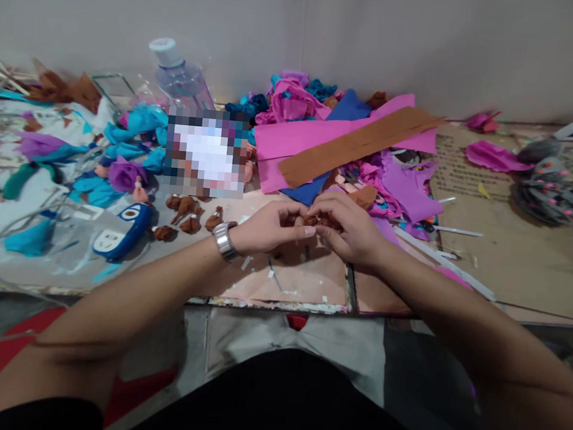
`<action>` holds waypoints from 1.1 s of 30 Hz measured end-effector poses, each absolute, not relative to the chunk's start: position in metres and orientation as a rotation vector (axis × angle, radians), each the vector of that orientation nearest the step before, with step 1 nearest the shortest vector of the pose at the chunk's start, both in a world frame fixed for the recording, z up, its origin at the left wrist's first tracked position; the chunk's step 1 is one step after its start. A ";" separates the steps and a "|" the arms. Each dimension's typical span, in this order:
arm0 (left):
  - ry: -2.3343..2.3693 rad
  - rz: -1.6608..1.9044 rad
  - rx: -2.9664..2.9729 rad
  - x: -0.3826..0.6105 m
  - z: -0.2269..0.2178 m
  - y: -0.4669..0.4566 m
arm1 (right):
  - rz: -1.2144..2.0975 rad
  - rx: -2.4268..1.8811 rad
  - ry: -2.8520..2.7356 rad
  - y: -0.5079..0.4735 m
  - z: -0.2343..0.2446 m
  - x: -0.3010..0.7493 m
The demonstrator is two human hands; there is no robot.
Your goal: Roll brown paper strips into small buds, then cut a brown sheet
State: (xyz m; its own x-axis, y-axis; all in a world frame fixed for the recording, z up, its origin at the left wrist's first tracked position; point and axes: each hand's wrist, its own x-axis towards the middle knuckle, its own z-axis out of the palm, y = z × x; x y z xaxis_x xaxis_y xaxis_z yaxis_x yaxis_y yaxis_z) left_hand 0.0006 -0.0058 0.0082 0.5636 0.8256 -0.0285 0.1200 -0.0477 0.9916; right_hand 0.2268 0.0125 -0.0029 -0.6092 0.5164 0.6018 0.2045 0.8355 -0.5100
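My left hand (265,228), with a metal watch on the wrist, and my right hand (350,230) meet over the table's front middle. Both are closed in a pinch around a small brown crepe-paper piece (315,221) held between the fingertips. Several finished small brown paper buds (186,214) lie on the table just left of my left hand. A long brown paper strip (357,144) lies on pink sheets (297,142) behind my hands.
A clear plastic bottle (181,75) lies at the back left. Blue and purple paper flowers (128,154) pile up on the left beside a blue glue gun (122,227). Cardboard (491,219) and grey tangled material (549,191) fill the right. The table's front edge (278,305) is close.
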 end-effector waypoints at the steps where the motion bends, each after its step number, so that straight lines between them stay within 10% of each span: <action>1: 0.845 0.705 1.545 0.001 0.008 -0.006 | 0.500 -0.527 -2.210 0.013 -0.003 0.227; 33: 0.753 0.646 1.707 -0.004 0.010 -0.003 | 0.395 -0.556 -2.320 0.014 0.000 0.229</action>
